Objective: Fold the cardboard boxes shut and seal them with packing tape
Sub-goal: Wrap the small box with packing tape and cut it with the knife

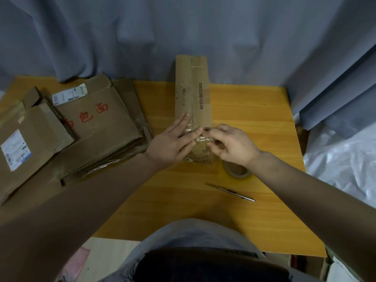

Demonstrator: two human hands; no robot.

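Pressing flat on the near end of the cardboard box (192,98), mid table (254,110), with the left hand (173,142), fingers (184,120) straight; pinching what seems clear tape (203,139) at its near edge with curled fingers of the right hand (230,144), tape roll (237,171) beside that wrist

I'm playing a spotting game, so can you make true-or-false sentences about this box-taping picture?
1. The left hand lies flat on the narrow box. True.
2. The tape roll sits on top of that box. False: it lies on the table, beside the box.
3. The right hand pinches clear tape at the box's near end. True.
4. The flattened boxes are piled on the person's right. False: they lie on the left.
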